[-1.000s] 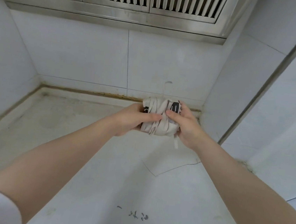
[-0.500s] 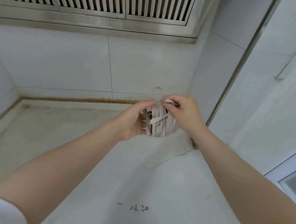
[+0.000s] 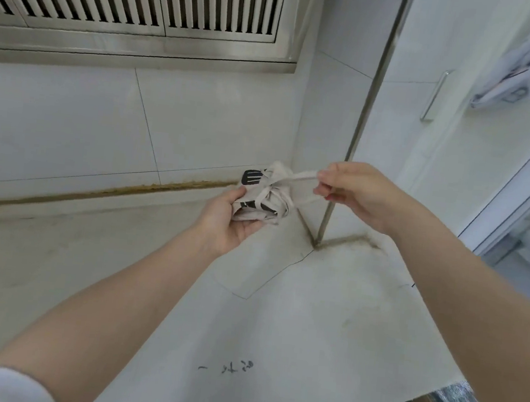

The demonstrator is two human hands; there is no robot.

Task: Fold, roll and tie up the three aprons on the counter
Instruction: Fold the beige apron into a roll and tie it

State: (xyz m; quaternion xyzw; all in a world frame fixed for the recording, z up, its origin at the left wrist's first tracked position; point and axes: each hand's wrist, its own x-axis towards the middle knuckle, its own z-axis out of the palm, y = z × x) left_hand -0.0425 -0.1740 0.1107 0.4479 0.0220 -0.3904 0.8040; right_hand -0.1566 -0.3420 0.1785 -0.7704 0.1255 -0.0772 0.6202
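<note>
1. Being held up over the far part of the desk [image 3: 277, 316], toward 12 o'clock: a rolled apron bundle [image 3: 262, 197], beige with black printed marks, bound round with its own cloth straps.
2. Cupping the bundle from below and from its 9 o'clock side: left hand [image 3: 227, 221], grip curled round the roll, thumb lying up along its near face.
3. Pinching the free end of a beige strap [image 3: 302, 178] at 3 o'clock of the bundle: right hand [image 3: 353, 192], grip pressed together on the strap between thumb and bent fingers.
4. Running nearly taut from the top of the bundle to that pinch, rising slightly toward 3 o'clock: the strap itself; a second strap end trailing lower, toward the same hand.
5. Not touching the desk: the bundle, hanging clear above a thin angled seam line [image 3: 268, 283] in the white surface.
6. Standing just behind the bundle, at 1 o'clock: a steel corner post [image 3: 364, 113] meeting the desk in the tiled corner.
7. Spanning 10 to 12 o'clock above the tiled wall: a slatted steel vent hood [image 3: 140, 1].
8. Lying at 6 o'clock near the front edge: small dark handwritten marks [image 3: 230, 366].
</note>
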